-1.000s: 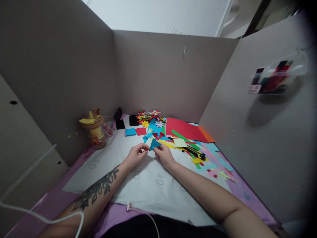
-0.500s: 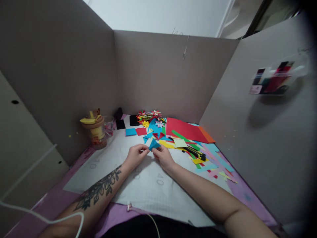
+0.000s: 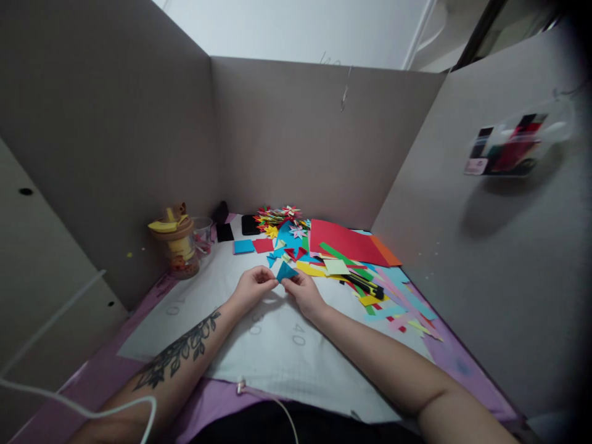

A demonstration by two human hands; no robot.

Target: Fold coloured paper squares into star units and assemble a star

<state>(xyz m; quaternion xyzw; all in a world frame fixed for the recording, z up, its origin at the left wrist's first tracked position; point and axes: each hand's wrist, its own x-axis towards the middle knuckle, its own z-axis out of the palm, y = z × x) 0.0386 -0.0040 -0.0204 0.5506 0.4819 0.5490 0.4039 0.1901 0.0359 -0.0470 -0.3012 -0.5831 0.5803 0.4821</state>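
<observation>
The right hand (image 3: 307, 292) has edged toward the left hand (image 3: 253, 287) since the earlier frame. Both grips pinch closed on the blue paper (image 3: 286, 272) above the surface (image 3: 324, 361); its creases look too small to judge, so align edges before pressing.

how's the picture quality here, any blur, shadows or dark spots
In the head view, darkness swallows the far right edge; the hanging packet looks smeared and casts a soft shadow on the right panel; faint shadow lies on the white sheet near the left hand and right hand; the folded blue paper appears too small to read its creases.
</observation>
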